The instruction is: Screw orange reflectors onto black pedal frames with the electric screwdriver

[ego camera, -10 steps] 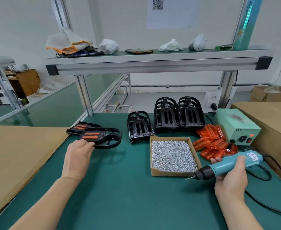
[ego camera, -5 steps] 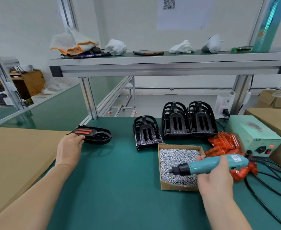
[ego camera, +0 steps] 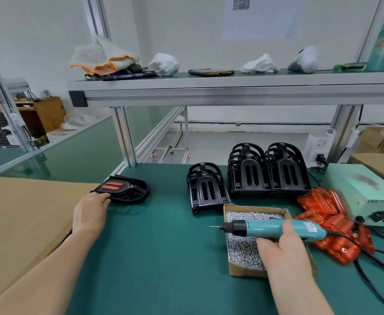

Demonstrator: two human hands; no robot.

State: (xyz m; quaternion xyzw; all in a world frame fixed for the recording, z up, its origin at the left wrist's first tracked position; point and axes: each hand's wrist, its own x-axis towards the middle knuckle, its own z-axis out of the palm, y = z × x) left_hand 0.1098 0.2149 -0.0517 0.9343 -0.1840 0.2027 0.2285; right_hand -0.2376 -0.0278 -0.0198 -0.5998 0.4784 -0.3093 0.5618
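Observation:
A black pedal frame with orange reflectors (ego camera: 122, 189) lies at the bench's far left, stacked on another like it. My left hand (ego camera: 91, 212) touches its near edge with fairly straight fingers. My right hand (ego camera: 284, 248) grips the teal electric screwdriver (ego camera: 270, 228), held level with its bit pointing left, over the cardboard box of screws (ego camera: 236, 271). Bare black pedal frames (ego camera: 206, 187) stand in stacks (ego camera: 268, 171) behind the box. A pile of loose orange reflectors (ego camera: 329, 219) lies to the right of it.
A pale green power supply (ego camera: 363, 192) sits at the right, with black cables (ego camera: 372, 269) trailing over the green mat. Cardboard sheets (ego camera: 20, 219) cover the left side. A metal shelf (ego camera: 231, 87) with cloths and a phone spans overhead.
My left hand pushed the finished pedal frames farther left and back into a stack. My right hand brought the screwdriver from beside the box to over the screws.

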